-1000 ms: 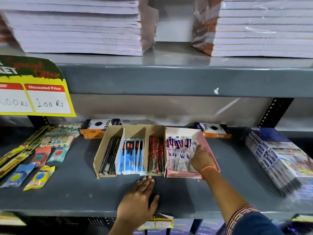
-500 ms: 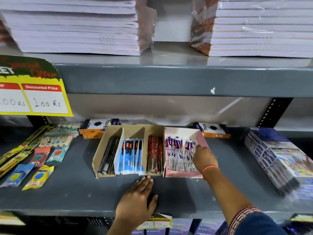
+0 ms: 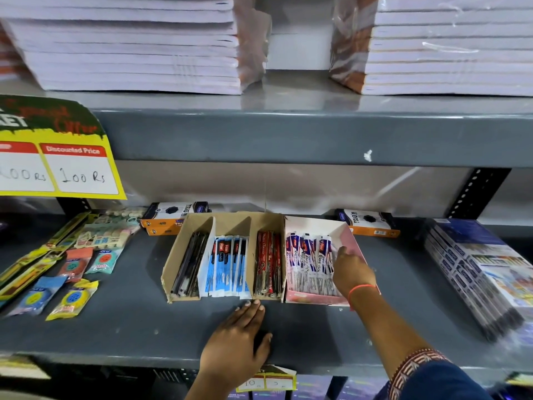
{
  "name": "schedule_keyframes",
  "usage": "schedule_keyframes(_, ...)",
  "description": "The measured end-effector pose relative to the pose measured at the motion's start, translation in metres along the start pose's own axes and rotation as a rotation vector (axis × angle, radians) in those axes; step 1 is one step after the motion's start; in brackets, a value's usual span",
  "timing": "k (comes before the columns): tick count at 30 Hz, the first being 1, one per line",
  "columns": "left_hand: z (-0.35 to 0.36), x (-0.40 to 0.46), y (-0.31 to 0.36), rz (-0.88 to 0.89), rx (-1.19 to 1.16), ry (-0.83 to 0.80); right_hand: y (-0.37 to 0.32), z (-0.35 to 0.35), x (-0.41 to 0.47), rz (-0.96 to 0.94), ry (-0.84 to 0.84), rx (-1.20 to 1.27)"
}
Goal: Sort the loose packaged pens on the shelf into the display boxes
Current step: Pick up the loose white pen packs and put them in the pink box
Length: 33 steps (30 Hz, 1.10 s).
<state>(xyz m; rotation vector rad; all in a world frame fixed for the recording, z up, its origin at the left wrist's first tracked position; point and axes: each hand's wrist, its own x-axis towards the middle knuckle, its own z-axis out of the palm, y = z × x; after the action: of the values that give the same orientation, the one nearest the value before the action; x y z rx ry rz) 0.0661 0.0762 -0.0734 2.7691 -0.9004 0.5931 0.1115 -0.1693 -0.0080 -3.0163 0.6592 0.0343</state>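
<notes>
A brown cardboard display box (image 3: 184, 249) with three compartments sits mid-shelf, holding black pens (image 3: 189, 264), blue-packaged pens (image 3: 227, 265) and red-packaged pens (image 3: 269, 264). Against its right side stands a pink box (image 3: 350, 241) full of white-and-purple packaged pens (image 3: 307, 261). My right hand (image 3: 350, 271) is inside the pink box, fingers spread on the rightmost packets; I cannot tell if it grips one. My left hand (image 3: 239, 339) lies flat on the grey shelf (image 3: 129, 319), fingertips just short of the brown box's front edge.
Two orange-and-black pen cartons (image 3: 170, 217) (image 3: 367, 223) lie behind the boxes. Loose eraser and stationery packets (image 3: 72, 300) are scattered at the left, a stack of wrapped books (image 3: 484, 269) at the right. Notebook piles (image 3: 135, 44) fill the shelf above. A yellow price sign (image 3: 57, 166) hangs left.
My right hand has slid a little left and deeper among the packets in the pink box. My left hand has stayed flat on the shelf.
</notes>
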Motion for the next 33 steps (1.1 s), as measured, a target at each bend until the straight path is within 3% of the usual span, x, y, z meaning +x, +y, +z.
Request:
schedule_keyframes(6, -0.001, 0.000, 0.000, 0.013, 0.015, -0.006, 0.002, -0.008, 0.018, 0.162, -0.147, 0.543)
schedule_keyframes(9, -0.002, 0.000, 0.000, 0.008, 0.019, -0.011, 0.004, -0.010, 0.018, 0.138, -0.149, 0.487)
schedule_keyframes(16, 0.000, 0.000, 0.000, 0.000, 0.010, -0.007, -0.008, -0.014, 0.007, -0.022, 0.018, 0.125)
schedule_keyframes(22, -0.002, 0.000, 0.001, -0.018, 0.009, -0.016, -0.022, -0.004, 0.008, -0.002, -0.121, 0.224)
schedule_keyframes(33, -0.003, 0.002, 0.002, -0.018, 0.006, -0.020, -0.020, -0.008, 0.024, 0.109, -0.187, 0.420)
